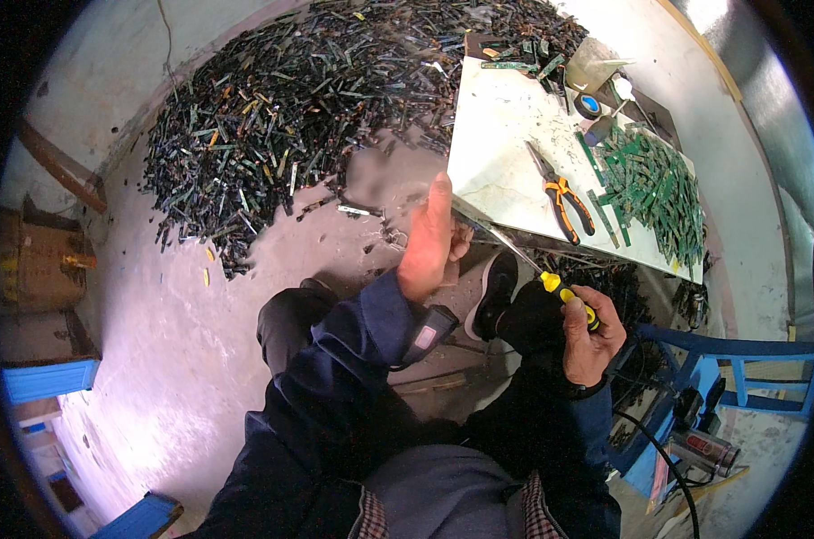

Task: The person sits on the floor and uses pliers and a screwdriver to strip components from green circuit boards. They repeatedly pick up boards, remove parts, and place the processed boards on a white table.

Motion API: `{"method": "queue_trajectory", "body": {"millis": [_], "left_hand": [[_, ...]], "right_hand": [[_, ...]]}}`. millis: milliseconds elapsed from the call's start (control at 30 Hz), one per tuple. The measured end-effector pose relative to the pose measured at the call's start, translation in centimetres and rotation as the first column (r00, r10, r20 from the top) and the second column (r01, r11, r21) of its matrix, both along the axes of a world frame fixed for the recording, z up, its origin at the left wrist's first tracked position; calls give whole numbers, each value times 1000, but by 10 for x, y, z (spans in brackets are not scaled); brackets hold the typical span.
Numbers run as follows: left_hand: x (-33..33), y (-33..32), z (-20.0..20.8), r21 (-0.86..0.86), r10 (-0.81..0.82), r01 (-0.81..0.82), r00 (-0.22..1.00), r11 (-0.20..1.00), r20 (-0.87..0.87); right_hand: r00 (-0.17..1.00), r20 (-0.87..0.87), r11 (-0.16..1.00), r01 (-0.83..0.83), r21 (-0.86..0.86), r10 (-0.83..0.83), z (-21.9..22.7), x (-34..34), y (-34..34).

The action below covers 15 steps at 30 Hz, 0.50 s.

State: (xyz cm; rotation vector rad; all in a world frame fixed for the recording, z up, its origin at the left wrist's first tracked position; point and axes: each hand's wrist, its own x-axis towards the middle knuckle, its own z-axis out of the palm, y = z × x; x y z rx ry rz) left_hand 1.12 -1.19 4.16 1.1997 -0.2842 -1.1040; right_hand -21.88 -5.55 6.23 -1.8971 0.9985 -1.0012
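Note:
My right hand (596, 334) is wrapped around the yellow and black handle of a screwdriver (566, 294). The thin metal shaft slants up and left, along the near edge of a white-topped table (508, 112), toward my left hand. My left hand (428, 241) is at the table's near left corner, thumb up and fingers curled in. Whatever those fingers hold is hidden behind the hand. On the tabletop lie orange-handled pliers (564, 193), with their jaws pointing away to the left. To the right of them is a heap of thin green strips (651, 184).
A wide pile of dark narrow strips (281, 117) covers the floor ahead and left. Tape with a blue core (588, 106) sits at the table's back right. A blue frame (685, 346) stands right, near a metallic cylindrical tool (705, 449). A cardboard box (52, 256) is left.

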Motion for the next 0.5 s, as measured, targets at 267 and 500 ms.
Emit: {"method": "queue_trajectory", "body": {"millis": [267,500], "left_hand": [[0,-1,2,39,-15,17,999,999,-49],[2,-2,-11,17,-16,17,998,1000,-54]], "right_hand": [[999,-23,999,-28,32,29,2,-2,-2],[999,47,979,9,203,-19,8,-1,3]]}}
